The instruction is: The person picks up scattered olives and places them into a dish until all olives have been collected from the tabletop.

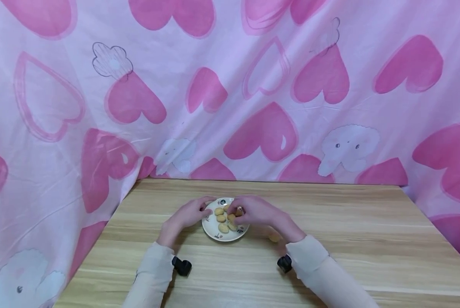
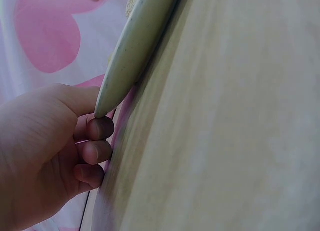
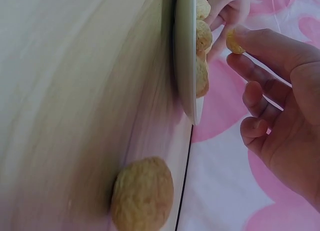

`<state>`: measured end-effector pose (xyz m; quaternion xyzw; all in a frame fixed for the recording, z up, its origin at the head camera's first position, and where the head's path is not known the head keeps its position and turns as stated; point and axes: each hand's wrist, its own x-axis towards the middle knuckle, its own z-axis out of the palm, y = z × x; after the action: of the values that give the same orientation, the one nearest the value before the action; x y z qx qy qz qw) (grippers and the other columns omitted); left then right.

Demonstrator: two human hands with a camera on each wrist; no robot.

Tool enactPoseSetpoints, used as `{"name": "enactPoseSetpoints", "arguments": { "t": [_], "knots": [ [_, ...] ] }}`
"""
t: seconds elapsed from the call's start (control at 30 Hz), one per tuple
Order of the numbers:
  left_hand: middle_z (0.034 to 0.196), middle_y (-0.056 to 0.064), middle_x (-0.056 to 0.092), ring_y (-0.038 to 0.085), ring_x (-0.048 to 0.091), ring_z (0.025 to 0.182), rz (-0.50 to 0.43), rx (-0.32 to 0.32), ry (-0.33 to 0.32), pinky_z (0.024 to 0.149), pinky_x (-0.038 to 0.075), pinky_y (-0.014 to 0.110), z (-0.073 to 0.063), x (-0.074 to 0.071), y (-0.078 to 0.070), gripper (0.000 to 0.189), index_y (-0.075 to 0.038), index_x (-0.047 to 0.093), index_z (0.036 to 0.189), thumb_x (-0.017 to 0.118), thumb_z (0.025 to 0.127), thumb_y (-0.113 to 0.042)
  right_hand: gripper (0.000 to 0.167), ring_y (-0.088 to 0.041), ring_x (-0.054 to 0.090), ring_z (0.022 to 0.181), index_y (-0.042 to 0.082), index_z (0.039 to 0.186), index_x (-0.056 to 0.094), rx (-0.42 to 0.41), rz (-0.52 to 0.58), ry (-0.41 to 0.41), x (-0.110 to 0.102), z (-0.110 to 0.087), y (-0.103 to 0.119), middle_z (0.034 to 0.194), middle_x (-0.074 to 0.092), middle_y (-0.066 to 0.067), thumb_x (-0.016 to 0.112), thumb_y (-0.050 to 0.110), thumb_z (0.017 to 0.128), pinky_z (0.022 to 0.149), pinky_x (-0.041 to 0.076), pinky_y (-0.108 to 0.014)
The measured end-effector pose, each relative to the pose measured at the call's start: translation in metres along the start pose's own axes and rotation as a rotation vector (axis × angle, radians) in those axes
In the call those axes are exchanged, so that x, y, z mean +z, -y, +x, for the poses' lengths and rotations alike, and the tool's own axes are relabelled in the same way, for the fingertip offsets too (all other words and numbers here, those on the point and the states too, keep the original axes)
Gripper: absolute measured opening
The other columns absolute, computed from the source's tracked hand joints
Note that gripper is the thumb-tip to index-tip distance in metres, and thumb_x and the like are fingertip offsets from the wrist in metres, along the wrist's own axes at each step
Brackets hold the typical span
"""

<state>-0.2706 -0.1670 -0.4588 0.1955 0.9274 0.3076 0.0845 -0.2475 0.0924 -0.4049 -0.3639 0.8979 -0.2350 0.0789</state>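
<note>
A white plate (image 1: 210, 230) with small printed motifs bears several tan, wrinkled walnuts (image 1: 223, 228). At its left rim, my left hand (image 1: 187, 214) pinches the edge, thumb above and fingers below, as the left wrist view (image 2: 40, 146) shows. My right hand (image 1: 258, 210) is over the plate's right side. Between its thumb and index finger it pinches a walnut (image 3: 233, 42), held just above the others; the remaining fingers are loosely bent. In the head view the right fingers partly hide the walnuts on that side.
One loose walnut (image 3: 143, 195) lies on the wooden table (image 1: 230, 273) to the right of the plate, close under the right wrist. Behind the table's far edge hangs a pink cloth (image 1: 245, 128) with hearts. Each wrist wears a black camera (image 1: 182, 266).
</note>
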Motion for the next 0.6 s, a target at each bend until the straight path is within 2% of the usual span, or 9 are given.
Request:
{"name": "enactPoseSetpoints", "arguments": {
  "t": [0.3, 0.47, 0.6],
  "knots": [
    [0.075, -0.001, 0.055, 0.014, 0.048, 0.064, 0.012, 0.0, 0.007, 0.06, 0.04, 0.03, 0.001, -0.001, 0.002, 0.049, -0.022, 0.05, 0.146, 0.061, 0.098, -0.024, 0.02, -0.015, 0.062, 0.093, 0.023, 0.108, 0.075, 0.012, 0.004, -0.006, 0.008, 0.014, 0.005, 0.101, 0.067, 0.012, 0.074, 0.023, 0.088, 0.08, 0.049, -0.027],
    [0.075, -0.001, 0.055, 0.013, 0.047, 0.064, 0.012, 0.008, 0.013, 0.059, 0.04, 0.03, 0.002, -0.001, 0.002, 0.05, -0.022, 0.049, 0.146, 0.062, 0.098, -0.024, 0.02, -0.009, 0.062, 0.094, 0.022, 0.108, 0.075, -0.003, 0.011, -0.007, 0.012, 0.022, 0.01, 0.104, 0.068, 0.011, 0.075, 0.024, 0.088, 0.084, 0.05, -0.028],
    [0.073, -0.002, 0.053, 0.012, 0.045, 0.062, 0.019, 0.018, 0.011, 0.058, 0.037, 0.029, 0.002, 0.0, 0.003, 0.049, -0.021, 0.05, 0.146, 0.062, 0.098, -0.023, 0.019, -0.011, 0.062, 0.094, 0.023, 0.108, 0.075, -0.001, 0.019, -0.001, 0.015, 0.028, 0.013, 0.103, 0.068, 0.01, 0.074, 0.023, 0.089, 0.085, 0.049, -0.028]
  ]
}}
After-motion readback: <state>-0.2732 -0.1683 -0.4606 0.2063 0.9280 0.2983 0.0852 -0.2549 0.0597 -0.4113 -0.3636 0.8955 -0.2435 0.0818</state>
